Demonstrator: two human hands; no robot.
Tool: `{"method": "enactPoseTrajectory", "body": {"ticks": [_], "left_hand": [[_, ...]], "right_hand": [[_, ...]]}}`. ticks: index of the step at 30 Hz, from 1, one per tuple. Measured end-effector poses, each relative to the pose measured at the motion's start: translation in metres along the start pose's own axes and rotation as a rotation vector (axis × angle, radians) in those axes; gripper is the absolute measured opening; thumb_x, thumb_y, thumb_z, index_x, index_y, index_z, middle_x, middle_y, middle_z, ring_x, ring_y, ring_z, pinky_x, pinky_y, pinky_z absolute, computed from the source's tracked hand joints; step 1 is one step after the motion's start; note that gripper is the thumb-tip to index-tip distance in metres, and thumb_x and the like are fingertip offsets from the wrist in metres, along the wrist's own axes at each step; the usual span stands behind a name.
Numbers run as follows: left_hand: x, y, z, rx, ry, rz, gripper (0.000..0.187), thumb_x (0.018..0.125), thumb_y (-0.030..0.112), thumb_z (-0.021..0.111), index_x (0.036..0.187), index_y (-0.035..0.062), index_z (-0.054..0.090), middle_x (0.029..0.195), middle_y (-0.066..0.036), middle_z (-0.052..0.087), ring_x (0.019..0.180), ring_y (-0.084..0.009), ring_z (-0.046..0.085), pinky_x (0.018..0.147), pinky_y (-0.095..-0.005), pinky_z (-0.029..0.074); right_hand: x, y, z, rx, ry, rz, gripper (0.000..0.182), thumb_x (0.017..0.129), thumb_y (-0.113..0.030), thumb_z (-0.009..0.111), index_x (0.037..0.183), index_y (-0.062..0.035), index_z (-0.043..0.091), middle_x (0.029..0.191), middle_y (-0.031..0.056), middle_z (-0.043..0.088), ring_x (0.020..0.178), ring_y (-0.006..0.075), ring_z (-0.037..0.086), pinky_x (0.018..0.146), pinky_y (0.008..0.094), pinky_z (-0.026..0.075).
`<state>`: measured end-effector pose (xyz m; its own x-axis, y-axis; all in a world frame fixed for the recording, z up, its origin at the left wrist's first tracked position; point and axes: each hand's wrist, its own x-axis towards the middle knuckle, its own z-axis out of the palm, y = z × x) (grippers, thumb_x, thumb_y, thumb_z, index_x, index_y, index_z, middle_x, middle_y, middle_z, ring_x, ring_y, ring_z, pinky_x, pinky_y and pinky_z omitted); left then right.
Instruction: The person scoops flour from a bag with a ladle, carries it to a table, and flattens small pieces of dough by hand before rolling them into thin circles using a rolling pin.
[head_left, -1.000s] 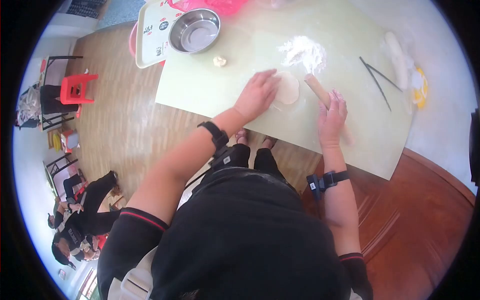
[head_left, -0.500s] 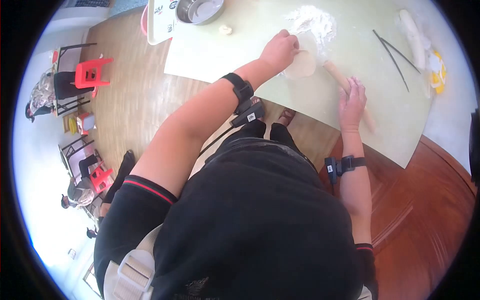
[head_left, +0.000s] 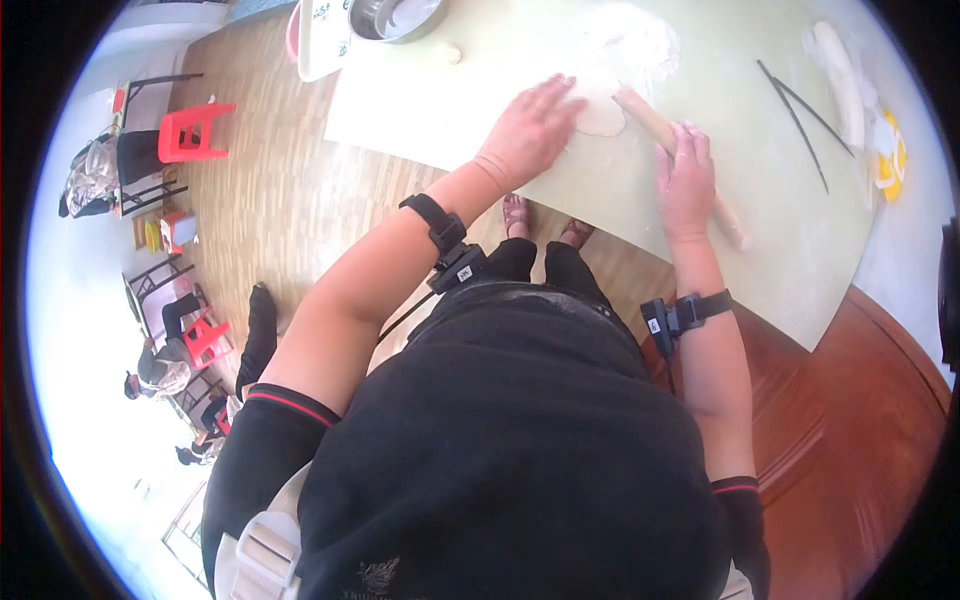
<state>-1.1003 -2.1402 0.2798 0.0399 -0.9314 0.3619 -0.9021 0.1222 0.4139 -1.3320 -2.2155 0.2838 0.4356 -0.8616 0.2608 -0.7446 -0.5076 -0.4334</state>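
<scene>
A thin, round dough wrapper (head_left: 602,120) lies flat on the pale green mat (head_left: 790,250). My left hand (head_left: 532,132) is at its left edge with the fingers stretched out; the fingertips are near or on the dough. My right hand (head_left: 688,185) is closed over the middle of a wooden rolling pin (head_left: 643,112), which lies slanted, its far end close to the wrapper's right side. White flour dusts the right fingers. Beyond the wrapper is a patch of loose flour (head_left: 645,45). A small lump of dough (head_left: 449,53) sits farther left.
A metal bowl (head_left: 398,28) and a white tray (head_left: 318,50) stand at the far left. Two dark sticks (head_left: 797,125), a pale roll in plastic (head_left: 838,75) and a yellow-and-white packet (head_left: 888,160) lie at right. Across the room, people sit near red stools (head_left: 195,132).
My left hand has gone from pinching the wrapper's edge to stretched fingers, pulling back slightly left. The rolling pin in my right hand has shifted left, nearer the wrapper.
</scene>
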Motion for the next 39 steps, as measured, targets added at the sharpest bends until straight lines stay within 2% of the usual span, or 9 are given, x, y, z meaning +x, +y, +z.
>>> {"method": "enactPoseTrajectory", "body": {"ticks": [2,9,14,17,24,30,32,35,39], "left_hand": [[0.003,-0.001,0.0,0.084,-0.156,0.28,0.041,0.085,0.007,0.06,0.126,0.0088,0.058,0.134,-0.017,0.05,0.123,-0.0318,0.048,0.101,-0.0426,0.043],[-0.005,-0.001,0.014,-0.068,-0.162,0.109,0.04,0.084,0.007,0.059,0.124,0.0028,0.058,0.13,-0.018,0.052,0.126,-0.0349,0.048,0.104,-0.0405,0.043],[-0.003,0.006,0.028,-0.121,-0.064,0.115,0.042,0.079,0.002,0.06,0.121,0.0002,0.059,0.127,-0.017,0.054,0.125,-0.0345,0.049,0.103,-0.0416,0.043],[-0.001,0.005,0.028,-0.107,-0.061,0.118,0.042,0.079,0.002,0.059,0.121,-0.0002,0.059,0.127,-0.017,0.055,0.126,-0.034,0.049,0.105,-0.0417,0.043],[-0.016,0.002,0.014,-0.107,-0.065,0.096,0.042,0.079,0.002,0.058,0.121,0.0,0.059,0.127,-0.017,0.055,0.126,-0.0342,0.049,0.105,-0.0424,0.042],[-0.013,0.002,0.009,-0.069,-0.136,0.075,0.048,0.086,0.01,0.054,0.133,0.0028,0.049,0.142,-0.014,0.044,0.136,-0.0327,0.038,0.113,-0.0465,0.029],[-0.012,0.002,0.014,-0.008,-0.219,0.074,0.05,0.088,0.015,0.054,0.136,0.0047,0.046,0.147,-0.012,0.04,0.139,-0.0313,0.034,0.115,-0.0474,0.025],[-0.013,-0.001,0.019,-0.026,-0.19,0.063,0.048,0.088,0.017,0.054,0.134,0.0055,0.049,0.146,-0.013,0.041,0.138,-0.0299,0.035,0.115,-0.0477,0.024],[-0.015,0.003,0.016,-0.034,-0.217,0.049,0.044,0.088,0.017,0.055,0.13,0.0058,0.052,0.144,-0.013,0.043,0.138,-0.0294,0.035,0.116,-0.0485,0.023]], "right_hand": [[0.007,-0.01,0.002,0.055,-0.031,-0.015,0.036,0.086,-0.018,0.064,0.118,-0.0029,0.057,0.119,0.0124,0.057,0.105,0.0323,0.058,0.088,0.0411,0.049],[0.008,-0.021,0.025,0.023,-0.09,-0.133,0.038,0.086,-0.019,0.065,0.119,-0.0036,0.058,0.12,0.0119,0.056,0.107,0.031,0.057,0.091,0.0412,0.047],[0.009,-0.029,0.029,-0.246,-0.162,-0.153,0.055,0.095,-0.034,0.049,0.146,-0.0138,0.037,0.149,0.0075,0.039,0.137,0.028,0.036,0.113,0.0515,0.025],[0.018,-0.023,0.03,-0.35,-0.193,-0.111,0.057,0.098,-0.038,0.042,0.15,-0.0186,0.03,0.155,0.0039,0.032,0.143,0.026,0.029,0.115,0.0554,0.02],[0.03,-0.01,0.037,-0.413,-0.177,-0.099,0.053,0.099,-0.037,0.041,0.148,-0.0184,0.033,0.154,0.0033,0.034,0.141,0.0251,0.031,0.115,0.0522,0.022],[0.035,-0.01,0.031,-0.289,-0.188,-0.102,0.049,0.098,-0.036,0.046,0.141,-0.0145,0.043,0.149,0.0086,0.04,0.139,0.0278,0.035,0.114,0.0493,0.025],[0.036,-0.009,0.022,-0.099,-0.068,-0.215,0.046,0.093,-0.027,0.056,0.135,-0.0115,0.049,0.136,0.0135,0.051,0.128,0.0316,0.045,0.107,0.0484,0.033],[0.028,-0.005,0.026,-0.068,-0.182,-0.232,0.044,0.087,-0.017,0.063,0.13,-0.0092,0.053,0.119,0.0144,0.057,0.111,0.0329,0.052,0.098,0.0452,0.041],[0.032,-0.005,0.017,-0.001,-0.074,-0.179,0.045,0.085,-0.012,0.063,0.129,-0.0085,0.054,0.109,0.013,0.058,0.101,0.0318,0.054,0.091,0.0421,0.045]]}}
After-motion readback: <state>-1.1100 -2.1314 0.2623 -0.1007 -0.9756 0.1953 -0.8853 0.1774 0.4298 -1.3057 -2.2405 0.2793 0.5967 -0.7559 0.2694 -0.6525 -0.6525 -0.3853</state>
